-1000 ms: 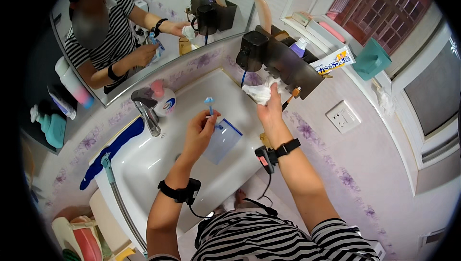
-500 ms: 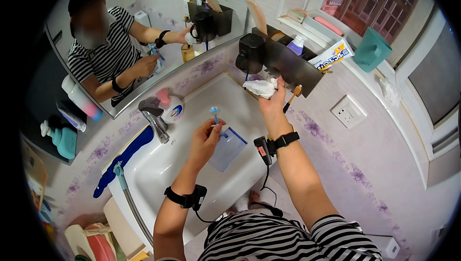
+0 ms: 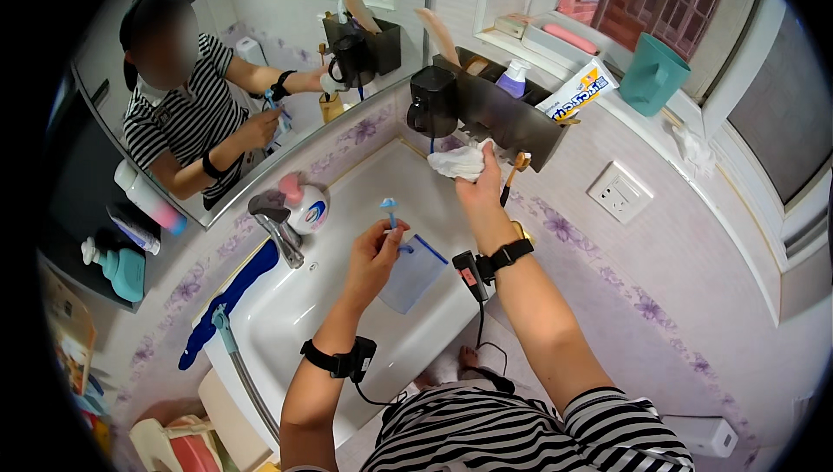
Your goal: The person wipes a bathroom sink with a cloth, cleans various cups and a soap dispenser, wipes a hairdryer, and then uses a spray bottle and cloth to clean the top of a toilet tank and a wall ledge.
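Over the sink (image 3: 260, 333), my left hand (image 3: 375, 255) is closed on a light-blue razor (image 3: 390, 210), its wide head pointing up. A clear plastic pouch (image 3: 415, 277) with a blue edge hangs beside the same fingers; their exact grip on it is hidden. My right hand (image 3: 482, 190) is closed on a crumpled white cloth (image 3: 457, 161), just under the dark metal wall rack (image 3: 508, 116). Whether the cloth touches the rack's underside I cannot tell. A black mug (image 3: 432, 101) hangs at the rack's left end, and an orange-headed toothbrush (image 3: 515, 175) hangs right of the hand.
The faucet (image 3: 276, 227) and a soap bottle (image 3: 308, 209) stand at the sink's back left. A toothpaste tube (image 3: 580, 92) and a purple pump bottle (image 3: 513, 79) rest in the rack. On the sill stands a teal cup (image 3: 655, 75). A socket (image 3: 619, 193) is on the wall.
The view has shifted slightly, so the rack and sill sit further left. My right hand and the cloth are a little further left and lower in view; my left hand keeps its hold.
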